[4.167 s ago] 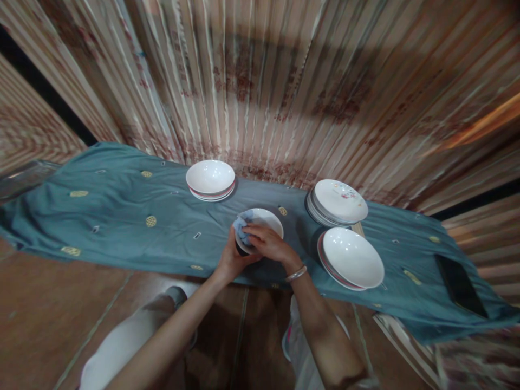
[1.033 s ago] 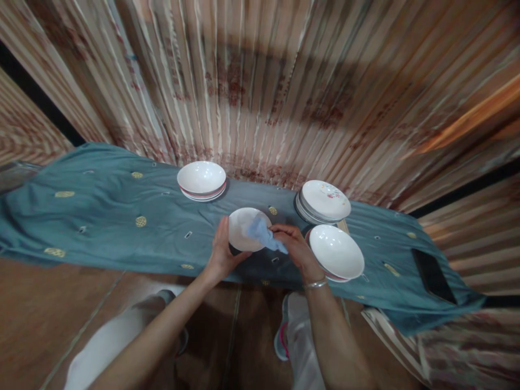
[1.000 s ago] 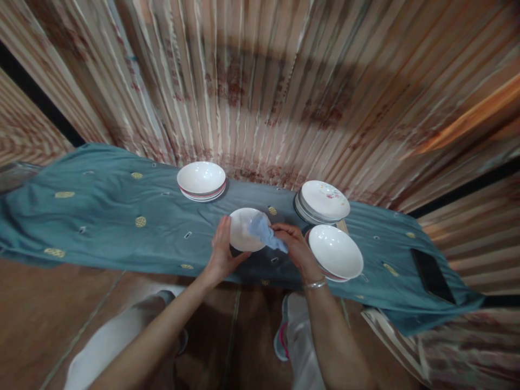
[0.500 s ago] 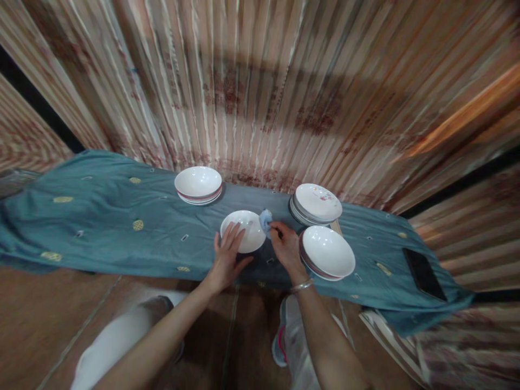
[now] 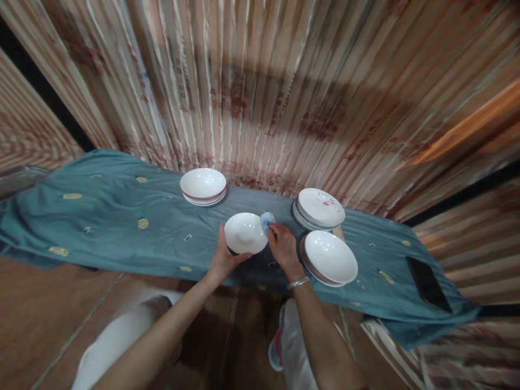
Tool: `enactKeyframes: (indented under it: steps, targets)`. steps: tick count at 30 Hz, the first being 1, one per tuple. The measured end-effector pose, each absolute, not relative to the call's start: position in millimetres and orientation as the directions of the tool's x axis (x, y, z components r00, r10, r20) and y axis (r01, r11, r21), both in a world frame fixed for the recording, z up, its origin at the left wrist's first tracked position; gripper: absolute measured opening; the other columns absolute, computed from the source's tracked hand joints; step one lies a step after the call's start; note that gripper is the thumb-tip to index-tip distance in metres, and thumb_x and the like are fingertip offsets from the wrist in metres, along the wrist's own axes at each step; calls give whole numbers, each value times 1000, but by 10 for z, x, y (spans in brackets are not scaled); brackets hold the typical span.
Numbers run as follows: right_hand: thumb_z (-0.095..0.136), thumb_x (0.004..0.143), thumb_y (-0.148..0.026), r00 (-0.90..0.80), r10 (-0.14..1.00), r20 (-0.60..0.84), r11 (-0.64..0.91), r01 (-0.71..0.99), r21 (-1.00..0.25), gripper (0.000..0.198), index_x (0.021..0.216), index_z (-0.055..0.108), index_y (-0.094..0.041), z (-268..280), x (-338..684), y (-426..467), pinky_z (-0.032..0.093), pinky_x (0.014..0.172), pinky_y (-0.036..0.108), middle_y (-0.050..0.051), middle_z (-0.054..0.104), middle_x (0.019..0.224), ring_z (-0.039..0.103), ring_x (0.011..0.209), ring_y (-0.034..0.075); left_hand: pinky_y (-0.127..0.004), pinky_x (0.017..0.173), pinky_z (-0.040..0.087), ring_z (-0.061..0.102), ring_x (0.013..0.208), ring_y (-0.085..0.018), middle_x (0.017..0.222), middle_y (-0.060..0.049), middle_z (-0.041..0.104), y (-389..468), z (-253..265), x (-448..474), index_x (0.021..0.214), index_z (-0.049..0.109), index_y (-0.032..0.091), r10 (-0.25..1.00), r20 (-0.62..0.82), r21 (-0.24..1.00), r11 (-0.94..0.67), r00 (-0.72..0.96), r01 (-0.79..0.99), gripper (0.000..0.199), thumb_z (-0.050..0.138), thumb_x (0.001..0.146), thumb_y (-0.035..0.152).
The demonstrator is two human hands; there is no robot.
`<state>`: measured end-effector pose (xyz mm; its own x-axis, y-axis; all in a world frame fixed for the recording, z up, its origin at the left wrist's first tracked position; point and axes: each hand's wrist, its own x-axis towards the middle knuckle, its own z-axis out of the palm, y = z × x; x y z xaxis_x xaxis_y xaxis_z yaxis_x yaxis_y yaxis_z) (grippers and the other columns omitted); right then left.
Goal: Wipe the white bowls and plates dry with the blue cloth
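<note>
A single white bowl (image 5: 244, 232) is at the middle of the table. My left hand (image 5: 225, 260) grips it from the near left, with the thumb along its near rim and the other fingers around its outer side, partly hidden. At the bowl's right rim, my right hand (image 5: 283, 245) pinches a small light-blue, soft-looking wad (image 5: 267, 221). Whether this is a cloth or a sponge I cannot tell. The wad touches or nearly touches the rim. Close to my right hand stands a stack of white bowls (image 5: 331, 257) with red-brown bands.
Behind that stack is a pile of plates (image 5: 320, 207) with a floral print. Another stack of banded bowls (image 5: 203, 184) stands at the back left. A dark phone (image 5: 428, 284) lies at the right end of the teal tablecloth (image 5: 117, 233). A pleated curtain (image 5: 260, 97) hangs behind the table.
My left hand has shifted from lying across the bowl's inside to gripping its outer side and near rim. The bowl looks slightly raised. My right hand still pinches the wad by the rim.
</note>
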<state>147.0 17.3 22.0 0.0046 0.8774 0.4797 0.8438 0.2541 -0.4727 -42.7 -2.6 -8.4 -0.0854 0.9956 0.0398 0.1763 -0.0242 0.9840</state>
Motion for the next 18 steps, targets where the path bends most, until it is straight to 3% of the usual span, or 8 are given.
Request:
enactKeyframes:
  steps: [5, 12, 18]
  targets:
    - [47, 96, -16, -48, 872, 486, 263, 884, -385, 23, 102, 69, -16, 232, 1402, 297, 50, 95, 37, 14, 74, 103, 67, 99, 23, -48, 121, 25, 32, 147, -34, 157, -18, 38, -29, -95, -443, 155, 17, 19, 995, 75, 984, -64, -61, 167, 129, 89, 50, 41]
    - [44, 98, -12, -118, 930, 349, 196, 961, -197, 26, 99, 69, -15, 385, 1206, 404, 46, 96, 37, 14, 71, 107, 63, 101, 25, -50, 119, 28, 40, 143, -34, 151, -15, 47, -40, -127, -437, 151, 27, 21, 993, 81, 991, -71, -87, 115, 120, 90, 49, 35]
    - [42, 96, -10, -167, 928, 332, 227, 962, -153, 29, 106, 69, -14, 412, 1065, 474, 43, 101, 37, 15, 69, 115, 60, 108, 25, -52, 119, 29, 42, 141, -35, 149, -15, 49, -65, -96, -431, 148, 33, 22, 992, 55, 997, -49, -117, 51, 116, 90, 47, 33]
